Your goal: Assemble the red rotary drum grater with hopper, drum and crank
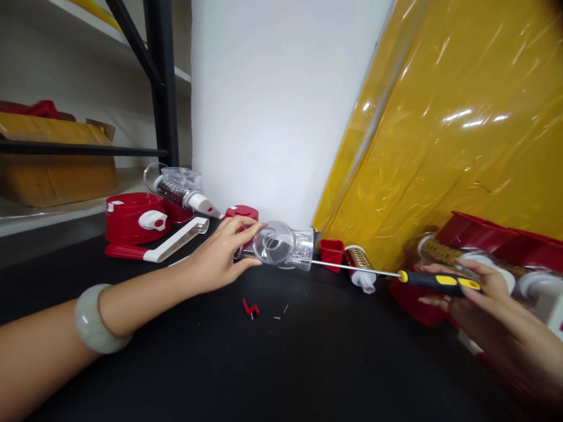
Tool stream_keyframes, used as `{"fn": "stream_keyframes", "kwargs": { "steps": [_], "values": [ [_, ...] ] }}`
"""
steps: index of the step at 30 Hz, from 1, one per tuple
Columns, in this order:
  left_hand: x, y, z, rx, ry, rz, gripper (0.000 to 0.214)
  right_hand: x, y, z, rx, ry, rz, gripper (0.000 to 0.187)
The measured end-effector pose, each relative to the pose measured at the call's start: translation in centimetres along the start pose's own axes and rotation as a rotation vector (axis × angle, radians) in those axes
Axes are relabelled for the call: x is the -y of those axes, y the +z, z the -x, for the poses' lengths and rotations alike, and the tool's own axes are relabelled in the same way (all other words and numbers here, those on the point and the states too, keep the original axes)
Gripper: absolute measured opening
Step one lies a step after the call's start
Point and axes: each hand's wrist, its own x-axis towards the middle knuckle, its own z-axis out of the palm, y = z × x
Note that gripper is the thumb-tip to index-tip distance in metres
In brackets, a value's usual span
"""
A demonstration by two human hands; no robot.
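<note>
Holding screwdriver (pixel 422 280) w/ R hand (pixel 495 313).

Mid-frame, the housing (pixel 284 245) is left of the screwdriver (pixel 433 281). Lower down, a clip (pixel 251 309) lies on the worktop (pixel 281 375). A box (pixel 57 176) sits on the upper-left shelf (pixel 48 215).

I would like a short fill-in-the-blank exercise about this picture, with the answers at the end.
1. The left hand holds a clear plastic part, while the screwdriver is in the ____ hand.
2. The screwdriver's handle is black and ____.
3. The pale bangle is worn on the ____ wrist.
4. The tabletop is ____ in colour.

Missing words: right; yellow; left; black.
</note>
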Motion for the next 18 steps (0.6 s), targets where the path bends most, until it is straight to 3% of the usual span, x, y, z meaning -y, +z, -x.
{"fn": "stream_keyframes", "kwargs": {
  "steps": [1,5,7,10,12,14,18],
  "values": [
    [0.0,0.0,0.0,0.002,0.000,0.001,0.059,0.1,0.1,0.2,-0.003,0.030,-0.005,0.063],
    [-0.2,-0.2,0.0,-0.008,0.006,0.008,0.058,-0.4,-0.4,0.4,0.130,0.054,0.146,0.040],
    [-0.4,-0.3,-0.1,-0.013,0.011,0.003,0.058,-0.7,-0.6,0.0,0.170,0.046,0.192,0.046],
    [-0.4,-0.4,-0.2,-0.013,0.015,-0.018,0.059,-0.4,-0.5,-0.4,0.108,0.070,0.027,0.045],
    [-0.3,-0.2,-0.1,-0.017,0.019,-0.023,0.059,-0.1,-0.6,-0.3,0.047,0.096,-0.068,0.063],
    [-0.3,-0.1,-0.1,-0.015,0.024,-0.013,0.059,-0.1,-0.9,-0.2,0.044,0.096,-0.071,0.068],
    [-0.4,0.0,0.1,-0.018,0.035,0.008,0.060,-1.0,-1.7,-0.5,0.157,0.033,0.076,0.036]
  ]
}}
